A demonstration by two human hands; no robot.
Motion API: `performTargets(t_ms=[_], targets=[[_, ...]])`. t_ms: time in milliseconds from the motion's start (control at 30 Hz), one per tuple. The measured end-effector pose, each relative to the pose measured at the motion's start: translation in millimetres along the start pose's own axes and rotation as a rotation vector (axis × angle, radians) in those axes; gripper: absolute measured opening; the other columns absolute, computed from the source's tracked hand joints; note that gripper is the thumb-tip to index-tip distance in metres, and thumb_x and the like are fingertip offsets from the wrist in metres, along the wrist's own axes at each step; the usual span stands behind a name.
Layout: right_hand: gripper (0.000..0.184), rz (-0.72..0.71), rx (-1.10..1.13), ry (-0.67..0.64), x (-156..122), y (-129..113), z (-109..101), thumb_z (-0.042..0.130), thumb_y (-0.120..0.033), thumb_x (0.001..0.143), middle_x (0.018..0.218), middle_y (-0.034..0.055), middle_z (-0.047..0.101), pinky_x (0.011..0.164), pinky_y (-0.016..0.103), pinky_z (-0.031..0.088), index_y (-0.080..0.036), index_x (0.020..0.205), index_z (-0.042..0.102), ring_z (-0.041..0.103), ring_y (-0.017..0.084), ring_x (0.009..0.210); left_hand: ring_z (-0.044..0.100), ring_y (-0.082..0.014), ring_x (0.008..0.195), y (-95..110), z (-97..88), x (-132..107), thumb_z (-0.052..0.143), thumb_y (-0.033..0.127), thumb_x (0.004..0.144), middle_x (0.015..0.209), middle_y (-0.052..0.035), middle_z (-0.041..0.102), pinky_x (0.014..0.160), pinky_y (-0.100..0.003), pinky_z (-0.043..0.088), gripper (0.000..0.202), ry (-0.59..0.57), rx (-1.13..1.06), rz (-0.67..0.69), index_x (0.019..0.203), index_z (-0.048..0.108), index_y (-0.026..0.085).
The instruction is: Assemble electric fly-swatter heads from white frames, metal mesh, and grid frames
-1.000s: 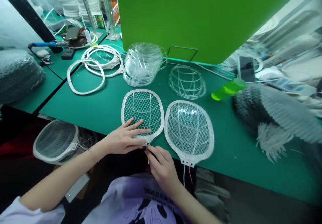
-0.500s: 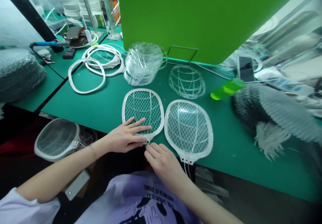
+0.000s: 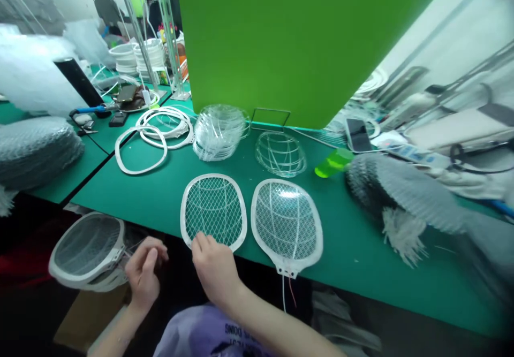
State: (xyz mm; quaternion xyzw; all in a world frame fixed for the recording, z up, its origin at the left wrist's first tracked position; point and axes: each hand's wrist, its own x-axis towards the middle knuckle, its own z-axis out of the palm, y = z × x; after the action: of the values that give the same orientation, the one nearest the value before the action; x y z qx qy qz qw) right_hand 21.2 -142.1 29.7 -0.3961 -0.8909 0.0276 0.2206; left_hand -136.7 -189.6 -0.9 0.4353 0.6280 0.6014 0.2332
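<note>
Two white-rimmed mesh racket heads, like those of electric fly swatters, lie side by side at the table's front edge. My right hand [image 3: 214, 268] has its fingers closed at the lower rim of the left racket head [image 3: 213, 176]; the hand hides that head's neck. The right racket head [image 3: 286, 218] lies untouched, its white and red wires hanging over the edge. My left hand [image 3: 146, 271] is off the table, fingers curled beside a stack of racket heads [image 3: 86, 250] below the edge. Anything inside those fingers is too small or blurred to name.
Behind the heads stand a pile of clear plastic grids [image 3: 220, 132] and loose grids [image 3: 281, 153]. White ring frames [image 3: 140, 151] lie left. Mesh stacks flank both sides [image 3: 36, 148]. A green cylinder [image 3: 334, 162], a phone [image 3: 358, 135] and a soldering iron [image 3: 90, 109] also lie around.
My left hand has left the left racket head and moved left and down, beside the stack below the table. My right hand stays at that head's lower end. The view has tilted up.
</note>
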Motion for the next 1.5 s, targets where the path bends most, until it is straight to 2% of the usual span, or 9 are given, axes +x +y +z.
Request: performTargets(t_ms=[100, 233, 433, 567, 700, 800, 967, 1167, 1500], targets=[[0.013, 0.143, 0.331, 0.362, -9, 13, -32, 0.058, -0.011, 0.090, 0.080, 0.0016, 0.069, 0.049, 0.023, 0.050, -0.020, 0.088, 0.067, 0.063, 0.013, 0.062, 0.064, -0.0189, 0.064, 12, 7.2, -3, 0.066, 0.045, 0.085, 0.072, -0.0036, 0.070, 0.053, -0.026, 0.051, 0.028, -0.213, 0.050, -0.280, 0.082, 0.075, 0.019], [0.015, 0.700, 0.864, 0.813, -33, 31, -64, 0.073, -0.029, 0.083, 0.074, 0.0015, 0.067, 0.045, 0.022, 0.044, -0.020, 0.073, 0.067, 0.056, 0.010, 0.052, 0.068, -0.0282, 0.108, 40, 41.6, 8, 0.075, 0.054, 0.077, 0.117, -0.0100, 0.073, 0.087, -0.037, 0.059, 0.053, -0.388, -0.191, -0.515, 0.117, 0.072, 0.018], [0.035, 1.186, 1.191, 0.749, -94, 66, -56, 0.078, -0.048, 0.073, 0.064, 0.0011, 0.065, 0.040, 0.022, 0.041, -0.016, 0.086, 0.072, 0.048, 0.009, 0.044, 0.069, -0.0167, 0.070, 72, 87.0, 23, 0.086, 0.050, 0.067, 0.091, -0.0057, 0.074, 0.067, -0.031, 0.062, 0.052, -0.482, -0.357, -0.660, 0.104, 0.076, 0.015], [0.051, 1.169, 1.091, 0.684, -112, 127, -80, 0.065, -0.061, 0.080, 0.082, 0.0056, 0.071, 0.039, 0.023, 0.038, -0.015, 0.102, 0.071, 0.050, 0.011, 0.049, 0.068, -0.0143, 0.061, 81, 120.3, 34, 0.091, 0.043, 0.061, 0.077, -0.0028, 0.072, 0.061, -0.027, 0.061, 0.056, -0.696, -0.302, -0.692, 0.106, 0.074, 0.013], [0.050, 1.042, 0.794, 0.426, -109, 189, -95, 0.061, -0.060, 0.084, 0.062, 0.0023, 0.064, 0.044, 0.024, 0.037, -0.012, 0.093, 0.074, 0.046, 0.011, 0.047, 0.070, -0.0167, 0.066, 76, 161.3, 40, 0.091, 0.037, 0.060, 0.076, -0.0046, 0.074, 0.064, -0.029, 0.061, 0.057, -0.724, -0.226, -0.629, 0.106, 0.070, 0.013], [0.055, 0.938, 0.643, 0.339, -106, 213, -88, 0.056, -0.054, 0.087, 0.057, 0.0005, 0.061, 0.053, 0.028, 0.044, -0.008, 0.114, 0.071, 0.052, 0.015, 0.052, 0.071, -0.0179, 0.075, 69, 178.1, 40, 0.090, 0.038, 0.060, 0.083, -0.0072, 0.074, 0.065, -0.028, 0.060, 0.045, -0.711, -0.163, -0.610, 0.093, 0.071, 0.013], [0.056, 0.883, 0.572, 0.293, -103, 224, -74, 0.052, -0.052, 0.089, 0.072, 0.0064, 0.070, 0.061, 0.032, 0.048, -0.009, 0.122, 0.068, 0.061, 0.020, 0.063, 0.071, -0.0197, 0.081, 60, 180.0, 41, 0.086, 0.040, 0.065, 0.091, -0.0091, 0.073, 0.067, -0.029, 0.060, 0.040, -0.695, -0.122, -0.586, 0.089, 0.072, 0.012], [0.051, 0.806, 0.416, 0.226, -99, 229, -70, 0.043, -0.047, 0.095, 0.078, 0.0076, 0.072, 0.064, 0.031, 0.045, -0.012, 0.123, 0.067, 0.062, 0.020, 0.063, 0.067, -0.0154, 0.068, 44, 186.3, 39, 0.083, 0.030, 0.068, 0.078, -0.0006, 0.067, 0.064, -0.030, 0.059, 0.056, -0.599, -0.024, -0.440, 0.117, 0.063, 0.014], [0.046, 0.863, 0.047, 0.000, -92, 223, -65, 0.035, -0.036, 0.099, 0.100, 0.0146, 0.075, 0.070, 0.032, 0.046, -0.014, 0.132, 0.059, 0.070, 0.027, 0.082, 0.065, -0.0161, 0.069, 27, 187.8, 35, 0.072, 0.034, 0.079, 0.084, -0.0030, 0.067, 0.060, -0.027, 0.054, 0.040, -0.611, 0.156, -0.228, 0.113, 0.066, 0.017]])
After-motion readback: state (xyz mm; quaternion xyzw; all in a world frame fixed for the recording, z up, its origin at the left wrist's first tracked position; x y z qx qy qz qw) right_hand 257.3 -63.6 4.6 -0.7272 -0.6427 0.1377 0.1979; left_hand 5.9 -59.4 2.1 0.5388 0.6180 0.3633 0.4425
